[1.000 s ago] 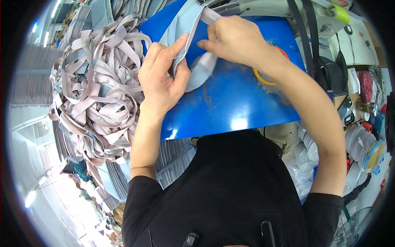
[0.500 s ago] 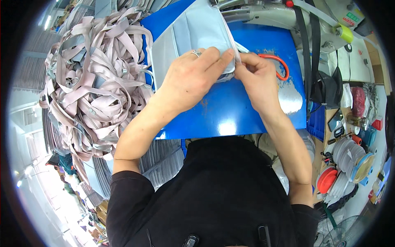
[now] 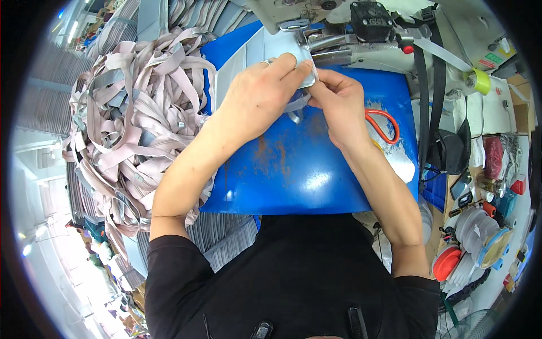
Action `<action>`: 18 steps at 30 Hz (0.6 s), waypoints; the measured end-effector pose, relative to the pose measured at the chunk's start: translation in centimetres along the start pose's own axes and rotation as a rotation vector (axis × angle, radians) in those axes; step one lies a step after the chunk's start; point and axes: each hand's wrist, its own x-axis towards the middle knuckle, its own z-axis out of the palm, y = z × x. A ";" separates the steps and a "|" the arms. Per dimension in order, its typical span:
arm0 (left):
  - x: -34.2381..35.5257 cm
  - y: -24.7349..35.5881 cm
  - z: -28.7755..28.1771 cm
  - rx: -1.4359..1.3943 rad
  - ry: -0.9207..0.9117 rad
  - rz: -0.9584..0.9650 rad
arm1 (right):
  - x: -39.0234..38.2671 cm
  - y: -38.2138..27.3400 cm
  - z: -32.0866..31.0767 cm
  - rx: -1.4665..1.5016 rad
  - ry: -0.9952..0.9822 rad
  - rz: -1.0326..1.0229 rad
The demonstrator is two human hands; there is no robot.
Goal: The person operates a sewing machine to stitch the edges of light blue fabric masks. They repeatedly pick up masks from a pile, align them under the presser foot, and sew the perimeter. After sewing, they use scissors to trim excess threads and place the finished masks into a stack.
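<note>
Blue worktop (image 3: 271, 195), brown-stained surface; red handle loop (image 3: 397, 129) lying right.

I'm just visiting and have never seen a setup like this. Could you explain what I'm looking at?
Happily. There is no mechanical grip here, only a person's two bare hands. The view comes from a wide fisheye camera worn on the head, looking down, so straight edges look bent. The left hand lies over a pale grey-blue piece, fingertips near its edge. The right hand pinches that edge between thumb and fingers. Below is a blue work surface, scuffed in places, with a red loop lying beside the right wrist. To the left is a tangled heap of pinkish-grey tapes. What looks like a sewing machine stands beyond the hands.
</note>
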 end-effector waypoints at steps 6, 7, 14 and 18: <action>0.9 -1.5 0.6 0.056 0.056 -0.054 | 1.1 -1.0 1.6 0.025 0.129 -0.001; 0.7 -1.6 0.5 0.072 0.057 -0.063 | 1.3 -1.1 1.8 0.025 0.160 -0.015; -1.8 -2.0 -0.9 0.025 -0.071 -0.237 | 1.7 -0.3 3.4 0.103 0.254 -0.095; -0.7 -2.3 -2.1 0.089 -0.083 -0.057 | 1.7 0.4 4.4 0.101 0.311 -0.156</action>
